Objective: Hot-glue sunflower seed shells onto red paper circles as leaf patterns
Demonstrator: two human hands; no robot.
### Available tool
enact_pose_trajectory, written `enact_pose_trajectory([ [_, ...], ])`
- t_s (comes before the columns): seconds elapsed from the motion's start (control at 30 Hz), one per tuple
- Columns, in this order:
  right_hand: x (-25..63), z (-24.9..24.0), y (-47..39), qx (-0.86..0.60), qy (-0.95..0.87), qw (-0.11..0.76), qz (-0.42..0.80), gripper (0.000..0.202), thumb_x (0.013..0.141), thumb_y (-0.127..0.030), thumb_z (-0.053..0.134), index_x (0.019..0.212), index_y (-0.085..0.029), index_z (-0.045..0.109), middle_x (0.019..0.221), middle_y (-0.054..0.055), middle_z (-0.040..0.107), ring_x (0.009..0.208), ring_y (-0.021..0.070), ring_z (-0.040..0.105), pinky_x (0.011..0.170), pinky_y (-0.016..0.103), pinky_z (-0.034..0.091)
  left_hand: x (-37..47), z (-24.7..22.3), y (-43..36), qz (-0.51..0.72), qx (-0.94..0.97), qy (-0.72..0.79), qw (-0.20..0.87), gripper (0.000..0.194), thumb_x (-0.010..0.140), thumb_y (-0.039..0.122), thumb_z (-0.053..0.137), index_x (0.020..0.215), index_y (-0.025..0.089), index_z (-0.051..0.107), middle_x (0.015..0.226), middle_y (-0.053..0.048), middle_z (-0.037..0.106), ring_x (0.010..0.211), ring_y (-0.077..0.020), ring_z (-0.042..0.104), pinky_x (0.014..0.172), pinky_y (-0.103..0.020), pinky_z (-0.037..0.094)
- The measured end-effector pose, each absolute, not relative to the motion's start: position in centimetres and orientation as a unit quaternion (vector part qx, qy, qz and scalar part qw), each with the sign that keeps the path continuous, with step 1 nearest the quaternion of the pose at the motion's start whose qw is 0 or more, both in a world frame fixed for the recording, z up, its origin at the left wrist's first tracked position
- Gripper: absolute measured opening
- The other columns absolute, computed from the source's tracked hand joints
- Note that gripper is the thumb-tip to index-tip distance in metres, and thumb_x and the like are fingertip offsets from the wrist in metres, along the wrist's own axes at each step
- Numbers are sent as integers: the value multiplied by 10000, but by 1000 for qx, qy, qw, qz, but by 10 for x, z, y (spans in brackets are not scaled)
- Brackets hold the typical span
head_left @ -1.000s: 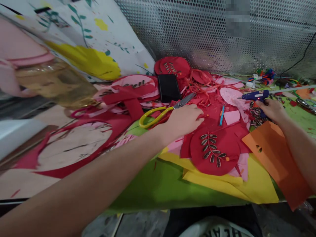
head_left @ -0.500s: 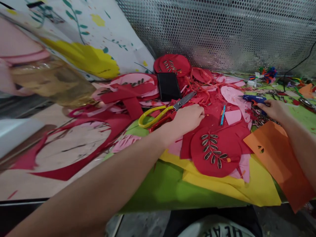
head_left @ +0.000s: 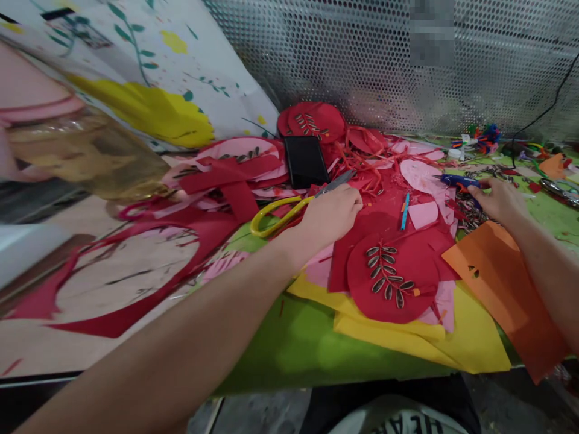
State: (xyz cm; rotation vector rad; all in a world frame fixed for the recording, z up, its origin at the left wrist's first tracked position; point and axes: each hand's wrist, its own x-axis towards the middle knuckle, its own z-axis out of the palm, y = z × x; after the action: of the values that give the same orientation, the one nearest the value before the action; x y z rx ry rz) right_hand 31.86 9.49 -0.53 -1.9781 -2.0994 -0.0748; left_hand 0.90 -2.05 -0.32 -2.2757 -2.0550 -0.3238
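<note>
My right hand (head_left: 500, 201) is wrapped round a blue glue gun (head_left: 459, 181), its nozzle pointing left over a pale pink paper piece (head_left: 420, 175). My left hand (head_left: 333, 212) lies closed over the red paper, its fingers curled under, so what they may hold is hidden. Beside and partly behind it are scissors with yellow handles (head_left: 271, 217); their grey blades show past the knuckles. In front lies a red paper disc (head_left: 362, 289) bearing a sprig of striped seed husks and a small orange bit. A thin blue strip (head_left: 404, 211) lies between my hands.
A black phone (head_left: 306, 161) rests on the paper pile. Yellow sheets (head_left: 479, 337) and an orange sheet (head_left: 506, 283) lie at the front edge. At left are a red paper offcut (head_left: 108, 319) and a pink-lidded jar (head_left: 90, 150). A perforated metal panel (head_left: 339, 54) stands behind.
My left hand has shifted slightly left and up, covering more of the scissors. My right hand still grips the glue gun. The whole view has moved a little.
</note>
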Motion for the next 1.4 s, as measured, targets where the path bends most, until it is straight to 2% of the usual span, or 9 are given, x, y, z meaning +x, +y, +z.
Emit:
enact_pose_trajectory([
  [0.17, 316, -4, 92, -641, -741, 186, -66, 424, 828, -433, 464, 1099, -155, 633, 1056, 144, 661, 1028, 304, 571, 864, 410, 414, 9, 4, -22, -149, -707, -692, 4, 213, 859, 194, 385, 856, 167, 597, 968, -97, 624, 892, -219, 604, 764, -339, 477],
  [0.37, 311, 1, 84, -573, -792, 202, -64, 308, 824, -345, 480, 995, -187, 682, 965, 106, 687, 941, 271, 599, 815, 377, 431, 10, 7, -21, -208, -700, -683, 0, 179, 843, 199, 419, 821, 178, 595, 940, -91, 638, 872, -202, 606, 779, -339, 486],
  [0.57, 296, 9, 64, -422, -894, 145, 32, 220, 801, -270, 498, 858, -206, 701, 876, 61, 708, 800, 203, 627, 714, 307, 441, 14, 12, -18, -206, -708, -675, -27, 188, 833, 200, 430, 822, 164, 614, 928, -89, 667, 873, -208, 619, 807, -335, 473],
  [0.77, 279, 10, 38, -278, -956, 56, 80, 191, 829, -247, 520, 894, -188, 689, 849, 61, 699, 808, 182, 620, 752, 300, 444, 25, 26, 1, -168, -731, -661, -20, 219, 808, 191, 449, 848, 133, 656, 908, -89, 684, 847, -213, 625, 781, -314, 458],
  [1.07, 275, 8, 35, -293, -956, 11, 18, 210, 854, -212, 490, 939, -179, 680, 923, 77, 700, 883, 215, 624, 795, 337, 450, 71, 37, 66, -199, -773, -602, -7, 207, 818, 183, 469, 835, 113, 663, 841, -82, 665, 791, -173, 588, 738, -287, 422],
  [1.17, 275, 8, 36, -293, -956, 16, 12, 215, 862, -214, 479, 938, -179, 677, 930, 77, 704, 892, 216, 625, 801, 334, 447, 86, 34, 89, -207, -781, -589, -25, 236, 837, 161, 446, 909, 98, 662, 898, -91, 666, 826, -157, 587, 764, -267, 416],
  [1.3, 275, 7, 36, -289, -957, 33, 2, 213, 868, -235, 482, 941, -182, 675, 920, 78, 706, 877, 211, 627, 791, 330, 446, 76, 29, 103, -152, -776, -613, 0, 325, 841, 130, 405, 1075, 122, 629, 1102, -88, 639, 975, -157, 560, 852, -255, 392],
  [1.4, 275, 6, 36, -284, -958, 40, -2, 211, 868, -244, 489, 939, -180, 677, 900, 82, 706, 859, 211, 630, 780, 333, 448, 51, 21, 104, -88, -747, -659, -3, 291, 829, 186, 438, 984, 126, 678, 1013, -101, 671, 918, -196, 589, 806, -277, 413],
])
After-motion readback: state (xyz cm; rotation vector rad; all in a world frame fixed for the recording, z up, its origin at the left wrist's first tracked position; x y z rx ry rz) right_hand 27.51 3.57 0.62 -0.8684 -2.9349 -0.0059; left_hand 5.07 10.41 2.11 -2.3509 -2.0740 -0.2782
